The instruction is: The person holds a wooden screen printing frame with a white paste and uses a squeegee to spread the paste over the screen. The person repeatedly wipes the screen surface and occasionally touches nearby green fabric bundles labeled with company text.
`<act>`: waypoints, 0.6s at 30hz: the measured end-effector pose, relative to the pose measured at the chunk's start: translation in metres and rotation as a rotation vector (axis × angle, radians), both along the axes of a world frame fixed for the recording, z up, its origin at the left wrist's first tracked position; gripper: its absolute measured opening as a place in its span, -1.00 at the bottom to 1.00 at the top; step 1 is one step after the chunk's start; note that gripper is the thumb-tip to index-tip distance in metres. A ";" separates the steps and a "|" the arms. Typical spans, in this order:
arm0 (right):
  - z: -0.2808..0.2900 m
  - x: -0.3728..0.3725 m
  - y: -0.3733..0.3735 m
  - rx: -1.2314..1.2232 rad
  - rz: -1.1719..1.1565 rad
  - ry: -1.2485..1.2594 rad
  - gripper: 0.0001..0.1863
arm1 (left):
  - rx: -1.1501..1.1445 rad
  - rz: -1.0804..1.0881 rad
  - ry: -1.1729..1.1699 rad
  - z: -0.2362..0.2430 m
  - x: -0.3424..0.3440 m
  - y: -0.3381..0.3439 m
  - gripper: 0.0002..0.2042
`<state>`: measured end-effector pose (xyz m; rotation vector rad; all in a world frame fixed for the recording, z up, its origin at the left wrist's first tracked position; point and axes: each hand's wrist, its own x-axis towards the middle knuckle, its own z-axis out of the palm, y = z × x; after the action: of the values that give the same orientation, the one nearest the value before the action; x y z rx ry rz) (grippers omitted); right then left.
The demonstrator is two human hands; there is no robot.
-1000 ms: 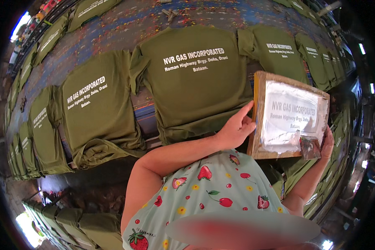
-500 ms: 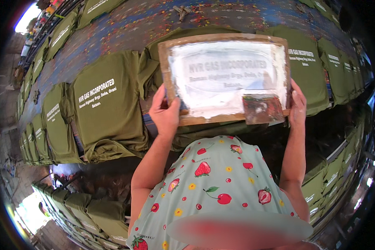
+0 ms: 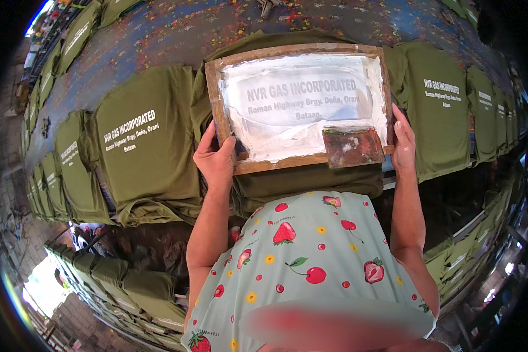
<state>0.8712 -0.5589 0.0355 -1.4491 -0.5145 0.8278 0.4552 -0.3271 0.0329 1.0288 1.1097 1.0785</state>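
My left hand (image 3: 217,157) grips the left side of a wooden-framed printing screen (image 3: 258,136), its thumb on top of the frame. At the opposite side my right hand (image 3: 403,141) is closed round the frame's edge. White ink smears the mesh around grey lettering. A dark, stained squeegee-like plate (image 3: 353,148) rests on the screen's near right part and overlaps the frame. Beneath the screen an olive green shirt (image 3: 311,186) is spread out, mostly covered. I cannot tell whether the screen touches it.
To the left lies an olive shirt (image 3: 141,141) with white print, and another printed shirt (image 3: 437,123) lies to the right. More line the long, paint-spattered table (image 3: 176,38). Behind me, further rows of shirts (image 3: 149,293) hang over a lower rack. A clamp-like piece (image 3: 268,7) sits at the far side.
The screen, held in both hands, has shifted left in the view and now sits over the olive shirt. Its lettering looks sharper. Both hands keep their hold.
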 end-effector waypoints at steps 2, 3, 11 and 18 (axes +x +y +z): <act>-0.001 0.000 0.001 -0.002 0.011 0.012 -0.42 | 0.003 -0.001 0.012 0.002 0.001 0.000 -0.43; -0.002 0.000 0.001 0.000 0.012 0.021 -0.42 | 0.007 -0.001 0.016 0.003 0.001 0.000 -0.43; -0.003 -0.001 0.003 0.011 0.033 0.048 -0.40 | -0.020 -0.005 0.032 0.006 0.002 -0.002 -0.42; 0.002 -0.004 0.005 -0.017 0.048 0.017 -0.34 | -0.049 -0.023 0.056 0.009 0.002 -0.002 -0.43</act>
<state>0.8672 -0.5535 0.0371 -1.4491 -0.5319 0.8839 0.4567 -0.3290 0.0424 1.0362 1.1609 1.0051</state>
